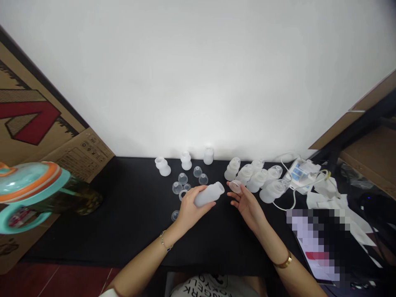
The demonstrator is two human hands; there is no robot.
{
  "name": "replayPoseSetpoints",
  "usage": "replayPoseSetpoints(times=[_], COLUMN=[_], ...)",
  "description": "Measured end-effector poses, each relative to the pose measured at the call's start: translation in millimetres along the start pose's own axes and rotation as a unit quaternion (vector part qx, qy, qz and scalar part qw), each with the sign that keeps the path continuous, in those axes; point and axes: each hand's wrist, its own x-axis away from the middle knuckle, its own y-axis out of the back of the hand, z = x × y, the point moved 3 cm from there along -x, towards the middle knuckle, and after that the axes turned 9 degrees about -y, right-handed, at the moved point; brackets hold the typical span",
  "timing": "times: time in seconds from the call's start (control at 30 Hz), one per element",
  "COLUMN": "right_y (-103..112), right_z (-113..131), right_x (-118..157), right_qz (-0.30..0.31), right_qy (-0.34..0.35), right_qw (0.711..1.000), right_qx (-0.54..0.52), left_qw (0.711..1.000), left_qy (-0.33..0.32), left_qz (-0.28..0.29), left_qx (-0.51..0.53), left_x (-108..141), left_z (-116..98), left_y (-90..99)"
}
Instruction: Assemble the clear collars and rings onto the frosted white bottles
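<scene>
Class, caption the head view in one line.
Left hand holding an open white bottle, right hand a clear cap, near capped bottles on a black table.

Jug (77, 196) and carton (31, 117) are standing well left of left hand (189, 208). Tablet (328, 243), papers (332, 201) and power strip (297, 175) are lying right of right hand (250, 206).

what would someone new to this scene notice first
Probably the big turquoise and orange jug looming at the left edge, before a cardboard box with a bold red mark. Then, in the middle, the left hand holding a frosted bottle and the right hand a clear cap.
</scene>
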Motion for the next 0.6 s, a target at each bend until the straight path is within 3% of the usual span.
replayPoseSetpoints(times=[0.27,0.6], right_y=[2.1,-0.3], right_z=[-0.9,-1.9], right_x=[1.4,3.4], right_qz=[-0.015,0.006], right_qy=[0.048,0.056], right_qw=[0.999,0.997], right_qx=[0.008,0.059], left_qw=[0.995,0.996], left_qy=[0.050,-0.009], left_qz=[0.079,0.075], left_qx=[0.014,-0.036], left_x=[2.8,6.1], left_z=[3.7,7.7], left_y=[-5.5,-9.4])
